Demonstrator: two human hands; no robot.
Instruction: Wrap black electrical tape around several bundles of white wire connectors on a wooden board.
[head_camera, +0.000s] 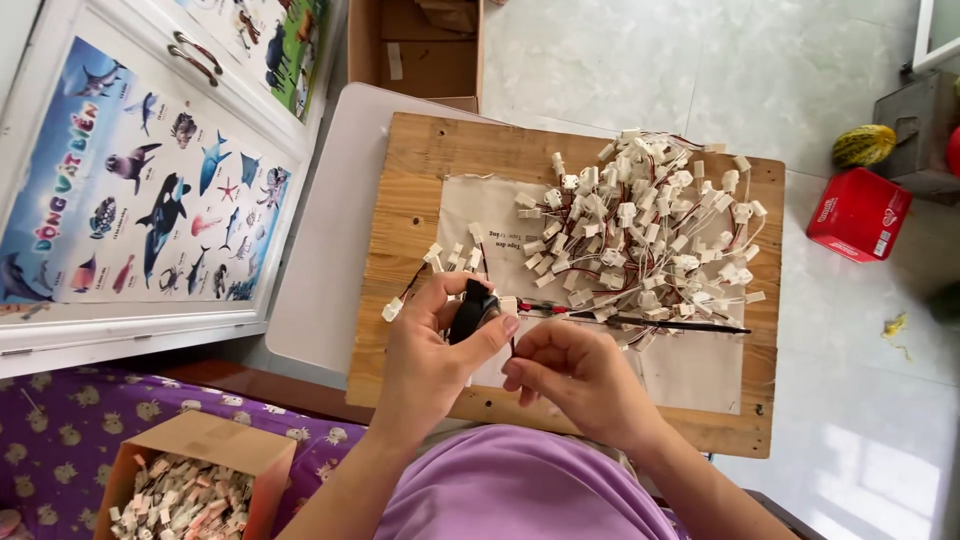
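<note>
My left hand (432, 352) grips a roll of black tape (471, 309) above the near part of a wooden board (410, 180). Beside it, my right hand (578, 378) pinches a thin wire just under the roll, its fingers curled in. A bundle of red and black wires (640, 320) runs off to the right from the roll. Beyond the hands, a large heap of white plastic connectors with wires (645, 230) covers the board's far right. A few loose white connectors (452, 256) lie to the left on brown paper (500, 215).
An open cardboard box of small connectors (190, 485) stands at the lower left on purple cloth. A cabinet door with a sea-animal poster (130, 190) is on the left. On the tiled floor to the right are a red box (858, 214) and a yellow-green fruit (864, 145).
</note>
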